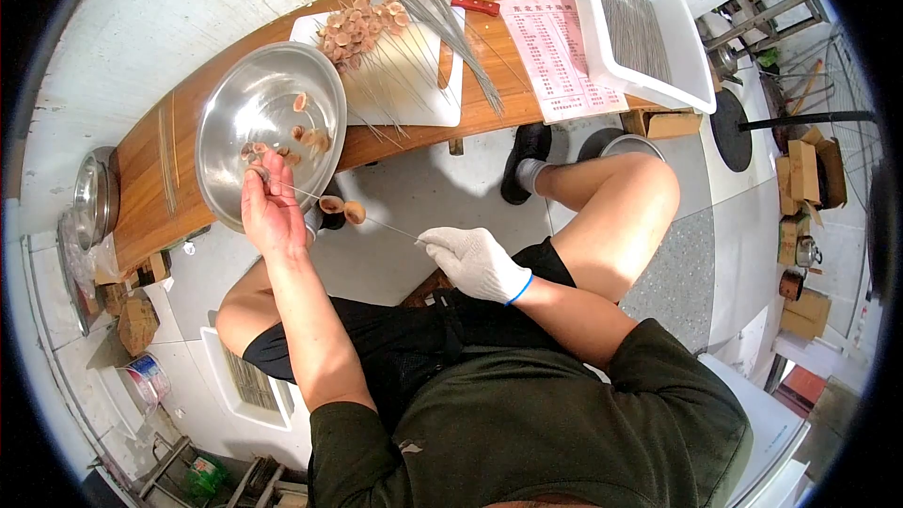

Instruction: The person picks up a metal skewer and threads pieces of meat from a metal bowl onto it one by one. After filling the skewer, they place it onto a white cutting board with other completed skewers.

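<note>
My right hand (470,261), in a white knitted glove, pinches the near end of a thin metal skewer (390,228). Two round brownish pieces (342,210) are threaded on the skewer, towards its far end. My bare left hand (274,202) is over the near rim of a large steel bowl (221,122), with its fingers closed round a small brownish piece at the skewer's far end. Several loose pieces (306,136) lie in the bowl. Beyond it, a heap of skewered pieces (362,30) rests on a white cutting board (414,85).
Bare skewers (461,42) and a red-handled knife (475,6) lie by the board. A pink printed sheet (555,56) is beside a white bin (691,66) of skewers on the wooden table (141,188). Metal bowls (97,193) stand at the left.
</note>
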Available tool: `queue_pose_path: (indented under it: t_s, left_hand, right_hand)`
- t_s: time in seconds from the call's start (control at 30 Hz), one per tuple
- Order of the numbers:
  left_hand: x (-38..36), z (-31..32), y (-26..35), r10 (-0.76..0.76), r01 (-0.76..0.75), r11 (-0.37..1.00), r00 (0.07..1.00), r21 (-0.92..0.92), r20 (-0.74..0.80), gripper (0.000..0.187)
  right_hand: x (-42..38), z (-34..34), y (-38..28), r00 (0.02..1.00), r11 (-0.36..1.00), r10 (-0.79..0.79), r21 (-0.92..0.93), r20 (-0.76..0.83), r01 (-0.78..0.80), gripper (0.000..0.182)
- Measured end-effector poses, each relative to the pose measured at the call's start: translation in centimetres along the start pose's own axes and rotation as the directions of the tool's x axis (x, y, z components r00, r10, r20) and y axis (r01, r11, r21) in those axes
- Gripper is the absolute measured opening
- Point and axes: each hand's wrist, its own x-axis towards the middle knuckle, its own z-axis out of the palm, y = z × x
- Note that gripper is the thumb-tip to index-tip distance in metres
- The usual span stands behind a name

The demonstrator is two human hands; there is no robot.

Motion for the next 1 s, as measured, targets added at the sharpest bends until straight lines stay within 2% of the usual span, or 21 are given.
queue_pose_path:
  t_s: [0.47,0.57,0.67,0.87,1.0]
  left_hand:
    - [-0.4,0.5,-0.4,0.01,-0.009,0.999,0.999,0.031,-0.033,0.022]
    - [-0.4,0.4,-0.5,0.006,-0.005,1.0,0.999,0.014,-0.054,0.022]
    - [-0.3,0.3,-0.6,-0.002,0.001,1.0,0.998,-0.005,-0.063,0.022]
    - [-0.3,0.5,0.1,-0.035,0.036,0.999,0.998,0.014,-0.061,0.023]
    - [-0.3,0.6,0.6,-0.032,0.032,0.999,0.999,0.015,-0.042,0.024]
  right_hand:
    - [0.0,-0.2,-0.3,0.999,0.998,0.053,-0.034,0.011,-0.052,0.023]
    - [-0.1,-0.1,0.1,1.0,1.0,-0.003,-0.022,-0.004,0.003,0.023]
    - [-0.1,-0.3,-0.5,0.995,0.996,0.088,0.011,0.037,-0.088,0.022]
    - [0.0,-0.1,0.2,1.0,1.0,0.003,0.025,-0.015,-0.002,0.023]
    - [0.1,-0.3,-0.4,0.999,0.999,0.036,-0.001,-0.003,-0.036,0.023]
